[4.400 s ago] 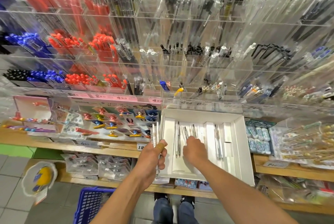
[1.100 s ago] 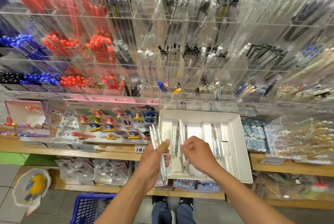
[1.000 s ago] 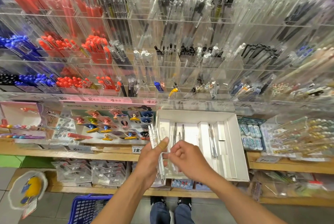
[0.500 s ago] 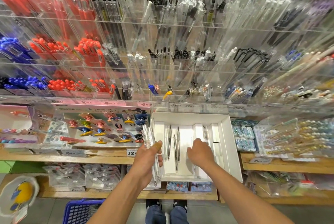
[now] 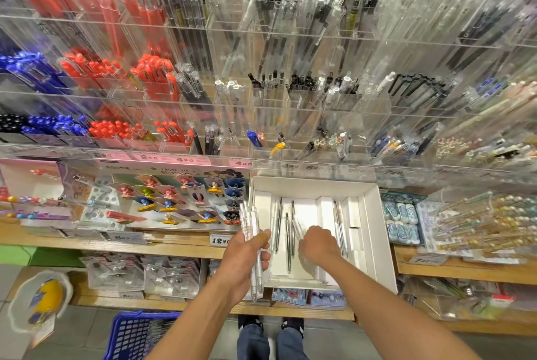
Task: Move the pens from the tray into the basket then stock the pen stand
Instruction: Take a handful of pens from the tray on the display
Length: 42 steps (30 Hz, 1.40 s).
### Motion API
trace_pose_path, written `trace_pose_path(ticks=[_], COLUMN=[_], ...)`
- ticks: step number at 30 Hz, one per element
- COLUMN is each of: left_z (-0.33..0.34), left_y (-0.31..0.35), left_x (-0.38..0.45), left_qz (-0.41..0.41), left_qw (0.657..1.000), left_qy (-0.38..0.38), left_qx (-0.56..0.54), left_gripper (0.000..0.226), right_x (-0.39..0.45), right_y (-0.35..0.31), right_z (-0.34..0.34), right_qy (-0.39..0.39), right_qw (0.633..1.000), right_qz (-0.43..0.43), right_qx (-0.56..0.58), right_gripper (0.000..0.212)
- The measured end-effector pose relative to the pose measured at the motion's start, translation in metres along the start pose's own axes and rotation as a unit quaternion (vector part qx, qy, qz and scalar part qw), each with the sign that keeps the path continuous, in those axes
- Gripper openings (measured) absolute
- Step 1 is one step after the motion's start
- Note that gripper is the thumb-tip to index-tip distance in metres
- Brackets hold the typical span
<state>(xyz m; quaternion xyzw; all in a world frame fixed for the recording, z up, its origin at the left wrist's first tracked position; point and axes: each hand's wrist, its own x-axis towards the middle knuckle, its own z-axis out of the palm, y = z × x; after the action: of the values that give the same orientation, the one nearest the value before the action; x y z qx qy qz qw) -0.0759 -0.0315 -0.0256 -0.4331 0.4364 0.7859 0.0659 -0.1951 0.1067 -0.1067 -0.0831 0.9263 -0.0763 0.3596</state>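
Note:
A white cardboard tray (image 5: 374,232) sits on the wooden shelf, with several slim clear pens (image 5: 288,232) lying lengthwise in it. My left hand (image 5: 242,261) grips a bundle of clear pens (image 5: 250,223) upright at the tray's left edge, thumb pressed across them. My right hand (image 5: 318,245) reaches into the tray with fingers curled down onto the loose pens; whether it holds one is hidden. The blue basket (image 5: 136,333) stands on the floor at lower left. The clear acrylic pen stand (image 5: 290,98) fills the wall above.
Clip and eraser displays (image 5: 180,200) flank the tray on the wooden shelf (image 5: 162,246). Packaged goods lie on the lower shelf. A white and yellow item (image 5: 40,298) hangs at far left. My shoes (image 5: 270,324) are below the shelf edge.
My right hand passed a pen to the bundle in my left hand, then went back into the tray. The view shifted slightly.

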Motion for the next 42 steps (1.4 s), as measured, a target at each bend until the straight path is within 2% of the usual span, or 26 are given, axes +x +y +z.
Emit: trace_pose_path(ticks=[3,7,11,13,17,18,20,22,24,26,30,35,39,42], left_z=[0.002,0.005,0.013,0.017,0.018,0.017,0.016,0.014,0.013,0.013,0.013,0.011,0.010,0.011], left_y=[0.001,0.002,0.002,-0.002,-0.007,-0.007,-0.006,-0.003,-0.002,-0.002,-0.003,-0.006,-0.008,-0.007], left_x=[0.000,0.000,-0.004,-0.001,0.004,0.005,0.008,0.007,0.007,0.006,0.005,0.003,0.004,0.004], left_qz=[0.004,0.024,0.024,0.013,-0.014,-0.019,-0.030,-0.035,-0.037,-0.040,-0.036,-0.036,-0.040,-0.042], left_qw=[1.000,0.999,0.997,0.997,0.999,0.999,0.999,0.999,0.999,0.999,0.999,0.999,0.999,0.999], left_qy=[-0.003,-0.016,-0.074,-0.075,-0.036,-0.026,-0.015,-0.010,-0.008,-0.006,-0.006,0.008,0.011,0.012], left_qx=[0.001,0.015,0.021,0.017,0.021,0.011,-0.003,-0.004,-0.003,-0.001,0.005,0.011,0.018,0.021], left_gripper=[0.018,0.023,0.053,0.072,0.029,0.022,0.014,0.015,0.017,0.016,0.013,0.015,0.019,0.022], right_x=[-0.012,-0.049,-0.085,-0.094,-0.086,-0.076,-0.049,-0.022,-0.002,0.008,0.017,0.023,0.019,0.006], right_y=[0.004,-0.004,-0.020,-0.025,-0.013,-0.004,0.018,0.040,0.053,0.055,0.053,0.058,0.066,0.061], right_z=[-0.015,-0.034,-0.029,-0.023,-0.030,-0.033,-0.037,-0.037,-0.030,-0.021,-0.010,-0.011,-0.019,-0.028], right_qy=[-0.007,-0.055,-0.073,-0.042,-0.078,-0.059,0.054,0.127,0.098,0.068,0.082,0.055,0.041,0.049], right_qw=[0.986,0.921,0.887,0.892,0.888,0.894,0.911,0.946,0.980,0.990,0.989,0.987,0.990,0.990], right_qz=[-0.063,-0.119,-0.161,-0.162,-0.178,-0.158,-0.062,0.034,0.083,0.090,0.104,0.113,0.120,0.098], right_qx=[0.156,0.367,0.426,0.420,0.416,0.416,0.405,0.296,0.149,0.087,0.072,0.101,0.053,0.092], right_gripper=[0.029,0.013,0.016,0.019,0.016,0.013,0.006,0.016,0.025,0.024,0.024,0.030,0.026,0.022])
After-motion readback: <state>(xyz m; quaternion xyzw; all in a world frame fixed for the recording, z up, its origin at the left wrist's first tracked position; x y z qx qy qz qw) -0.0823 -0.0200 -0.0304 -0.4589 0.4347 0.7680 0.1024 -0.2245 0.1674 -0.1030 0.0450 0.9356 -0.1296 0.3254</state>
